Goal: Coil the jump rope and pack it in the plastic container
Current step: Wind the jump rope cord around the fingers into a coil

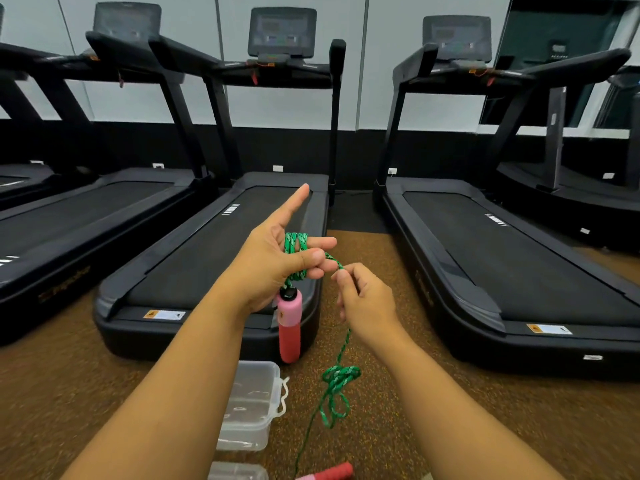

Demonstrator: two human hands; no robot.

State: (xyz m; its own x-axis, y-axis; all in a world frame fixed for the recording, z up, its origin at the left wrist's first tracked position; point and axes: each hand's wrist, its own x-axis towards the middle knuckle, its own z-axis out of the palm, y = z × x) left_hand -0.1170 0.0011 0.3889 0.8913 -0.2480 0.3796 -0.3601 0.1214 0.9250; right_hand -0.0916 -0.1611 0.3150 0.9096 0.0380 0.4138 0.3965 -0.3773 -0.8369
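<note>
Nearby, treadmills (221,244) stand behind the plastic container (251,407) on the floor (450,427).

Green braided jump rope (297,244): several turns wound in a coil at top, its pink-and-red foam handle (290,325) hanging upright below. Free strand runs down to a loose knotted tangle (337,377), then to second red handle (329,472) on floor. Clear plastic container (250,407), open, on brown floor; lid (237,472) beside it.

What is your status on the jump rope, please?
Left hand holds green rope coils; right hand pinches the feed. A knot hangs in the loose run. Plastic container open on the floor, still without rope.
</note>
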